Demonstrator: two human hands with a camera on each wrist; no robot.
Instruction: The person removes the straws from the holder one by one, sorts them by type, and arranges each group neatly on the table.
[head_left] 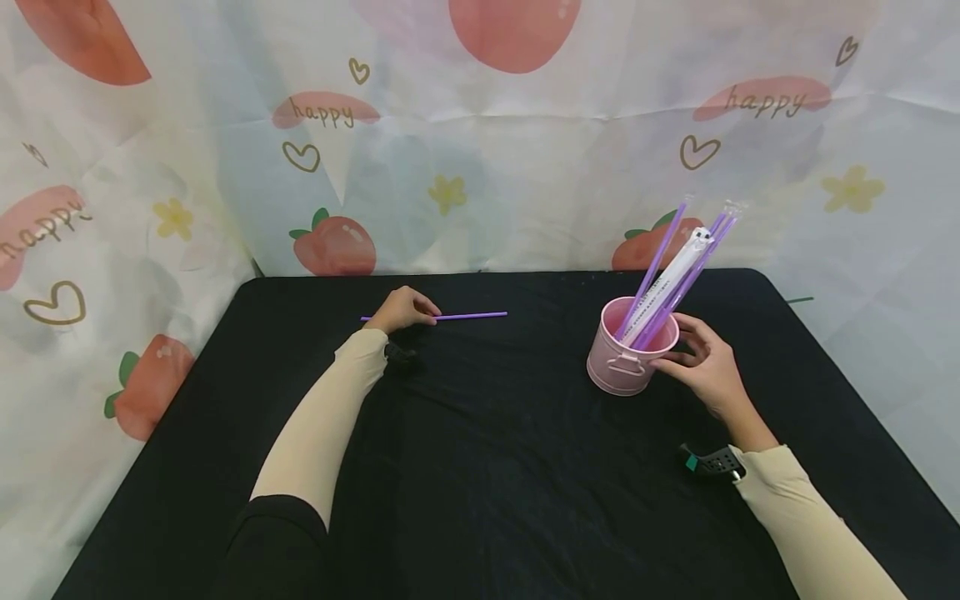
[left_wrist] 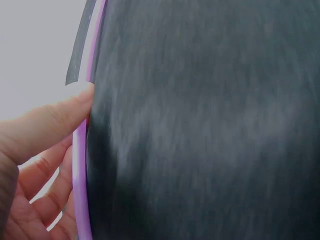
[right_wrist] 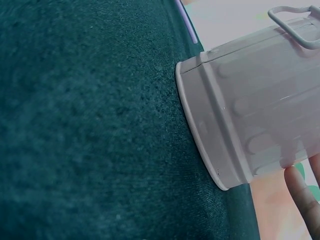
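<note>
Straw left, bucket right
My left hand pinches the straw, probably light and slick, mid-length; my right hand grips the bucket's side.

Purple colours the straw and the wrapped straws, pink the bucket, black the tablecloth, cream the forearm sleeves, while the white backdrop carries coral fruits, yellow flowers and brown hearts.

From here I read "happy" three times on the backdrop cloth, at left edge, upper left and upper right; tiny print on the white packet, right of centre, is illegible
</note>
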